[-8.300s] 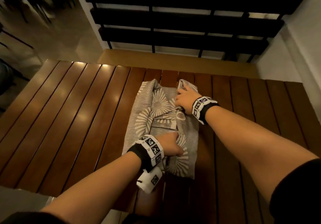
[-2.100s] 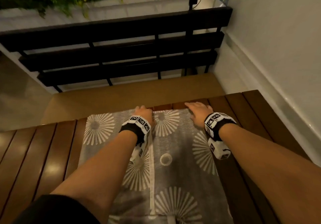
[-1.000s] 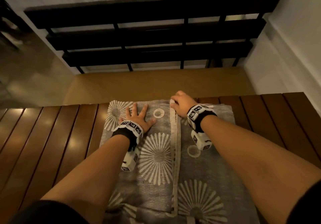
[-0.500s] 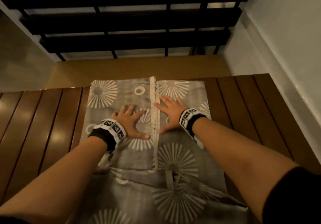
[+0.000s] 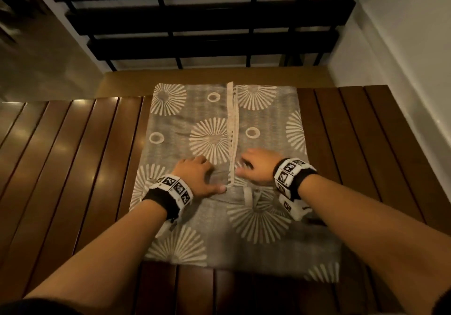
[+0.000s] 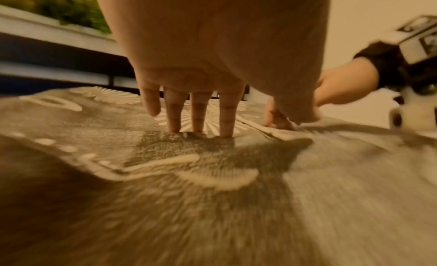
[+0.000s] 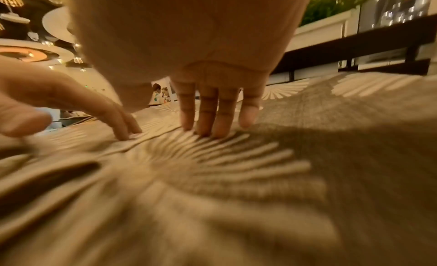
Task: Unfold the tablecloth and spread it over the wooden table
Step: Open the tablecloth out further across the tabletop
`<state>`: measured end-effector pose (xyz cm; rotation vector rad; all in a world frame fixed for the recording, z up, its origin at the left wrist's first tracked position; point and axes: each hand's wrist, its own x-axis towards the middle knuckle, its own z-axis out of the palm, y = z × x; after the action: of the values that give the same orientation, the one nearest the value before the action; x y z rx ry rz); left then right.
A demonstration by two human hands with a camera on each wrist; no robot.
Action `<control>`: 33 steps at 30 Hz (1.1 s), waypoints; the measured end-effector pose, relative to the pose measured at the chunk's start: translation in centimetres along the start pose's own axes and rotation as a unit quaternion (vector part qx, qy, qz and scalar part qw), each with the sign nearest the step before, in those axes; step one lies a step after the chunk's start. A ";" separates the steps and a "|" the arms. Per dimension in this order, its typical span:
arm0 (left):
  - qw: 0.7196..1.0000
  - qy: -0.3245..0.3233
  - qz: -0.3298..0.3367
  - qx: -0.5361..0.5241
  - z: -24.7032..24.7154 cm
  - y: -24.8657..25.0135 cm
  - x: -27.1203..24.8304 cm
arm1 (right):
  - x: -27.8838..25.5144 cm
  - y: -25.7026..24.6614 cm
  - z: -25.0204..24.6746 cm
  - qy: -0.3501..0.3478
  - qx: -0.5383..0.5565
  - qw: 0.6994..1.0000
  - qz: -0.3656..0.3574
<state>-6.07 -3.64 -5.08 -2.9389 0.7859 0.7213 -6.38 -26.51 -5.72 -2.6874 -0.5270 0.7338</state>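
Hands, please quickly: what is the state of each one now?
Left hand: open, fingers pressing down on the tablecloth, no grip on it.
Right hand: open, fingers pressing the tablecloth beside the hem strip.

Left hand [image 5: 195, 178], right hand [image 5: 260, 168] palm-down.

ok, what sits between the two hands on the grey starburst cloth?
In the head view, the pale hem strip of the grey starburst tablecloth runs between the left hand and right hand; nothing else.
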 end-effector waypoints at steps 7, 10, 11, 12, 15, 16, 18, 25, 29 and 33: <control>0.991 -0.074 0.012 0.114 1.6 1.3 -4.5 | -6.7 -4.1 2.2 -0.102 -0.098 0.989 0.030; 0.991 -0.077 0.021 0.107 2.3 1.4 -6.4 | -8.6 -4.1 3.8 -0.083 -0.064 0.992 0.068; 0.992 -0.077 0.026 0.094 2.7 1.5 -6.9 | -9.0 -4.2 4.5 -0.068 -0.051 0.993 0.076; 0.994 -0.076 0.026 0.071 3.0 1.6 -7.4 | -9.4 -4.4 5.2 -0.049 -0.033 0.995 0.084; 0.998 -0.065 0.024 -0.010 3.3 1.4 -8.6 | -10.5 -5.3 6.7 0.024 0.050 0.993 0.109; 0.998 -0.056 0.029 -0.019 3.3 1.3 -9.2 | -11.0 -5.8 6.9 0.038 0.070 0.990 0.114; 0.998 -0.035 0.056 -0.022 3.3 1.3 -10.8 | -12.4 -7.2 6.9 0.041 0.085 0.989 0.115; 0.986 -0.131 0.093 -0.049 6.7 3.2 -18.0 | -17.3 -14.3 9.7 -0.080 -0.054 0.995 0.040; 0.981 -0.157 0.110 -0.037 10.3 4.3 -22.1 | -19.8 -15.9 13.1 -0.107 -0.071 0.991 0.033; 0.975 -0.150 0.143 -0.081 13.1 4.8 -25.2 | -23.1 -16.2 17.4 -0.086 -0.043 0.995 0.012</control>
<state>-33.28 5.65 -5.24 -2.7734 1.1790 1.2682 -38.48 -18.60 -4.08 -2.7284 -0.5807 0.9771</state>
